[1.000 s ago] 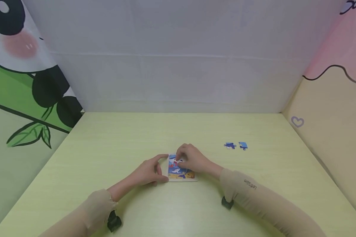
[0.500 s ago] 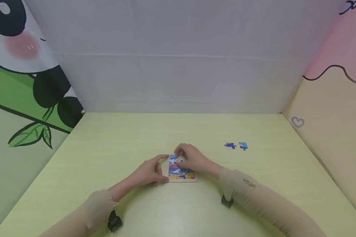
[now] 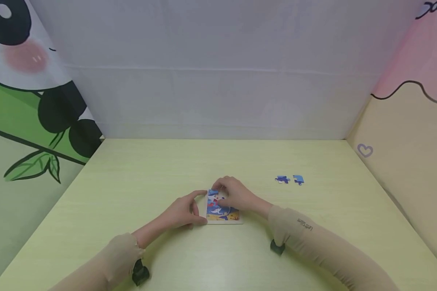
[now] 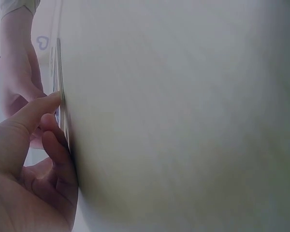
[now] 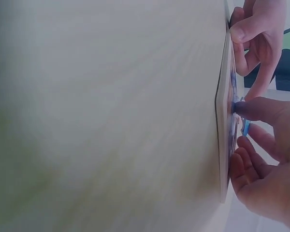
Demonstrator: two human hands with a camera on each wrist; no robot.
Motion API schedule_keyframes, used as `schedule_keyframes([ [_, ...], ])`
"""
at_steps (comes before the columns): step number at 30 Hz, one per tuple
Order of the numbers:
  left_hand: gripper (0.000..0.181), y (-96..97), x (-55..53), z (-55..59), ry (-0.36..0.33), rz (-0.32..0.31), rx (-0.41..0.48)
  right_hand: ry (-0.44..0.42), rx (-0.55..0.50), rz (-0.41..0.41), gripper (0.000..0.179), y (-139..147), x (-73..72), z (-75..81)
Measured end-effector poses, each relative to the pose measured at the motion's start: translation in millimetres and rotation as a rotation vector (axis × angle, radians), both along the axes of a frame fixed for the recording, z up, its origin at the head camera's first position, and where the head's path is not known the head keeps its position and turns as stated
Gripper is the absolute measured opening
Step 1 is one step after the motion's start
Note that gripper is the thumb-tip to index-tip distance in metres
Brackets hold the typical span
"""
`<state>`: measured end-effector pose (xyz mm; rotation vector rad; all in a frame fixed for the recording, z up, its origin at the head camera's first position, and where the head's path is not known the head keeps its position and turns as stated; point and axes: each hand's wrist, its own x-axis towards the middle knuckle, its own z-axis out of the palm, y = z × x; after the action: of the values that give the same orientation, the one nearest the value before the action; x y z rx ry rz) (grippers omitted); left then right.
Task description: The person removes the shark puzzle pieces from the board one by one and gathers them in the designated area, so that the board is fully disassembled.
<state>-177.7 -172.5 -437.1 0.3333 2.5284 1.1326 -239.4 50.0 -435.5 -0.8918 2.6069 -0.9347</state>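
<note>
A small jigsaw puzzle (image 3: 222, 216), with a blue sea picture in a pale frame, lies on the table. At its left edge is my left hand (image 3: 182, 212). The index fingertip is at the upper left corner and the thumb (image 4: 46, 104) at the lower left one. My right hand (image 3: 236, 196) bends over the puzzle's upper right part and hides some of it. In the right wrist view, a light blue puzzle piece (image 5: 245, 127) stands tilted up from the picture, between the thumb and index finger of that hand.
Two loose blue puzzle pieces, a left one (image 3: 283, 179) and a right one (image 3: 298, 180), lie farther back on the right of the pale table (image 3: 160, 161). A white back panel (image 3: 218, 101) and printed side panels enclose the table.
The right fingertips have shifted slightly left toward the puzzle's upper left corner, while the right thumb stays over the picture. The left hand and the two loose pieces look unchanged.
</note>
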Motion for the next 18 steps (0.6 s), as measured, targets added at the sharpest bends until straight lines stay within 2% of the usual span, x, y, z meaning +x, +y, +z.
schedule_keyframes([
  [7,0.088,0.2,-0.2,-0.6,0.003,0.004,-0.004,-0.037,-0.024,-0.005,0.034,-0.9,-0.4,0.5],
  [18,0.088,0.1,-3.1,-4.8,0.011,0.0,-0.001,0.03,0.014,0.006,0.031,-3.7,-5.3,1.6],
])
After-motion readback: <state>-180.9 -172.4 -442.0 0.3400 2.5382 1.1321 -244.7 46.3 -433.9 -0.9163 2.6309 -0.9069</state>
